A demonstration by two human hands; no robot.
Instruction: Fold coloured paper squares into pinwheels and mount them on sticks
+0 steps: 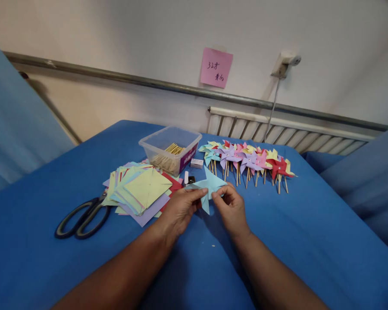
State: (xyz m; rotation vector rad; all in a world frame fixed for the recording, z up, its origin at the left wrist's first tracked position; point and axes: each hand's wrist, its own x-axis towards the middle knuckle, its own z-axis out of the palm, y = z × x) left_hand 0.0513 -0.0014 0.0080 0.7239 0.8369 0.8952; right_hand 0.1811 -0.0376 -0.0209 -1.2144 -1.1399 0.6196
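Observation:
A light blue paper pinwheel (210, 183), its points folded in toward the middle, is held up between my two hands above the blue cloth. My left hand (184, 206) pinches it from the left, thumb lying near its centre. On the other side, my right hand (231, 206) grips the right part with thumb and fingers. No stick shows on this pinwheel. Just left of my left hand lies a loose pile of coloured paper squares (148, 189), a pale yellow one on top with cut lines toward its centre.
Black-handled scissors (84, 219) lie left of the paper. Behind stands a clear plastic box (168, 146) of wooden sticks, with a small white box (196, 163) beside it. Finished pinwheels on sticks (248, 161) lie at the back right. A radiator (287, 129) lines the wall.

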